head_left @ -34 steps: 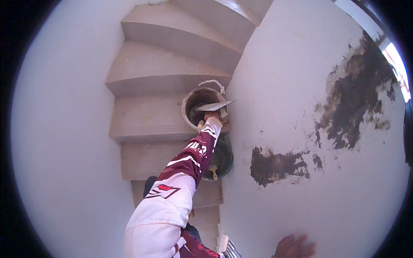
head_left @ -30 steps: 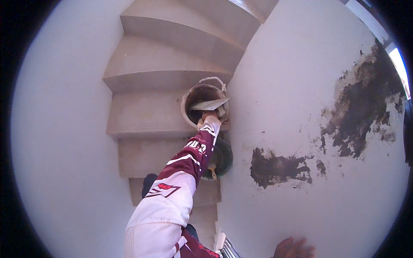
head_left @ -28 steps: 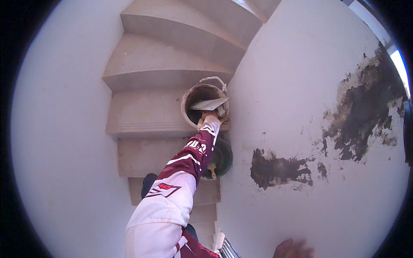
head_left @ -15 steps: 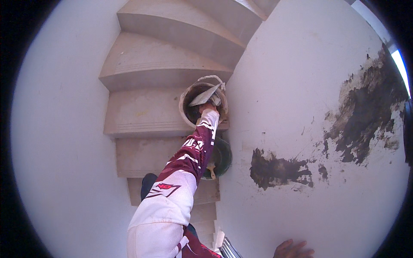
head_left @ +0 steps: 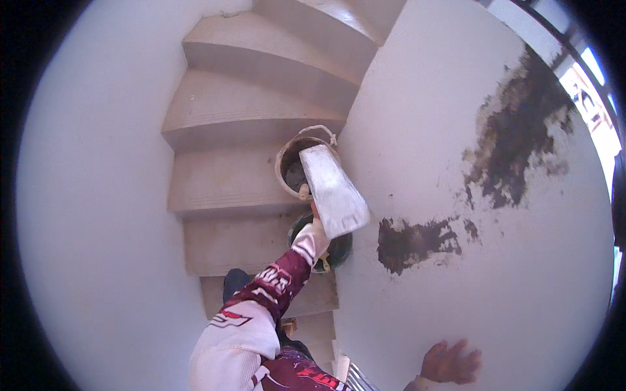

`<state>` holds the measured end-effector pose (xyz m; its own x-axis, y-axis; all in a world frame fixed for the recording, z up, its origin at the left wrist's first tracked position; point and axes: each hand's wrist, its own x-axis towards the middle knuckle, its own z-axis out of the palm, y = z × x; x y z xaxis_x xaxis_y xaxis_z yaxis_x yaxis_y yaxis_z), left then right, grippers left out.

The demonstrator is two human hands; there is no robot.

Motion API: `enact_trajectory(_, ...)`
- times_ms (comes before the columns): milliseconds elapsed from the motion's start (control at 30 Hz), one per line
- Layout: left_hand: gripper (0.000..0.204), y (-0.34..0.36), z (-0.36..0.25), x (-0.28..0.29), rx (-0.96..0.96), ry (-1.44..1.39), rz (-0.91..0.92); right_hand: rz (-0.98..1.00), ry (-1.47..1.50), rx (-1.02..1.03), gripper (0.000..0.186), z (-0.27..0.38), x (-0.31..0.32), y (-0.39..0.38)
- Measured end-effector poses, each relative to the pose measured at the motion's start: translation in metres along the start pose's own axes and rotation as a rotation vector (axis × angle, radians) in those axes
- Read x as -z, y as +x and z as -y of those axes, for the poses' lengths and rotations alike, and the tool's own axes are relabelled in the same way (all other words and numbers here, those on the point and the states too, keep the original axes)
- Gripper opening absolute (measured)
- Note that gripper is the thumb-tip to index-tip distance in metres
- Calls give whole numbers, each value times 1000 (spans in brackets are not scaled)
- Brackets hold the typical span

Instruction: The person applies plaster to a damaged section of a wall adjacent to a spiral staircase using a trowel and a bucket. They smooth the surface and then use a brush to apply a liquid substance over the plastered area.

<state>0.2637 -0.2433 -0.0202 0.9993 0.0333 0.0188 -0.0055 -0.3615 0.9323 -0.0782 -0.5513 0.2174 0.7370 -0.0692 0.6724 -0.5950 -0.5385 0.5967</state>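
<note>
My left hand [head_left: 316, 214] is closed on a plastering trowel, mostly hidden behind its blade. The broad, pale metal blade [head_left: 334, 189] is tilted and spans from over a bucket's mouth toward the wall on the right. That pale-rimmed bucket [head_left: 280, 171] stands on a stair tread, with dark material inside and a tan handle [head_left: 304, 191] at its near rim. A dark green bucket [head_left: 343, 251] sits lower, partly behind my forearm, with a light-coloured tool handle in it. My right hand [head_left: 451, 362] has its fingers spread, at the white wall; contact is unclear.
Dark grey patches [head_left: 417, 242] mark the right wall [head_left: 404, 313], with a larger patch [head_left: 518, 137] farther up. Winding stairs [head_left: 261, 98] rise ahead and drop below me. A plain wall [head_left: 98, 195] bounds the left side. Metal bars [head_left: 358, 376] show near the bottom.
My left hand has come up out of the bucket with the trowel and moved nearer to me, turning the blade toward the right wall. My right hand has moved farther into view.
</note>
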Motion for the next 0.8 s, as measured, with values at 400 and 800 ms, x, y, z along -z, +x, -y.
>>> enact_trajectory(400, 30, -151, -75, 13, 132, -967, 173, -186, 196, 10, 55, -5, 4, 6)
enact_trajectory(800, 26, -250, -149, -29, -242, -553, 143, -347, 544, 32, 49, -66, 43, -30)
